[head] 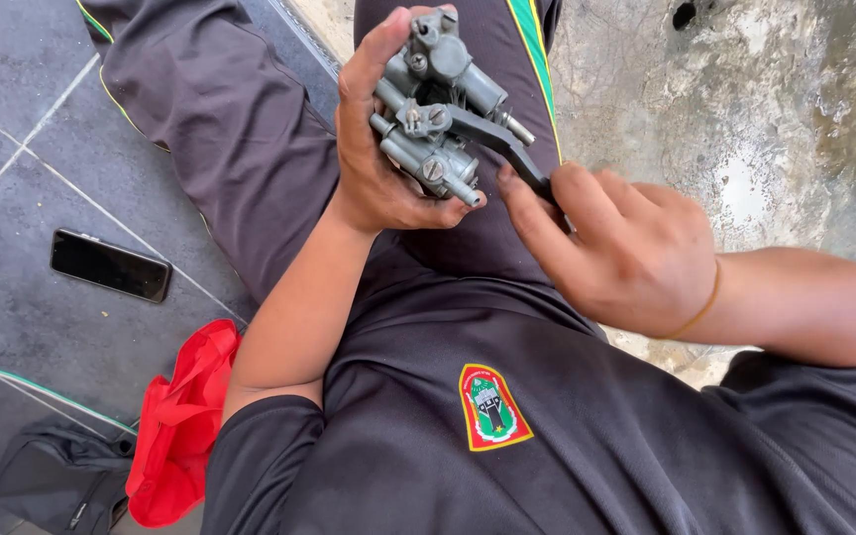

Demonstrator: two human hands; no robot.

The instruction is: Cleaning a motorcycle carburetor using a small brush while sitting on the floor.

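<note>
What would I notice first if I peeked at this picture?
First the grey metal carburetor, top middle, gripped in the left hand above the person's lap. The right hand presses a dark wrench against it. On the dark tiles to the left lie a black phone and a bright red bag.

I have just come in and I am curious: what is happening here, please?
A person sits on a tiled floor. The left hand grips a grey metal carburettor above the lap. The right hand holds a dark tool against it. A phone and a red bag lie beside the person.
</note>
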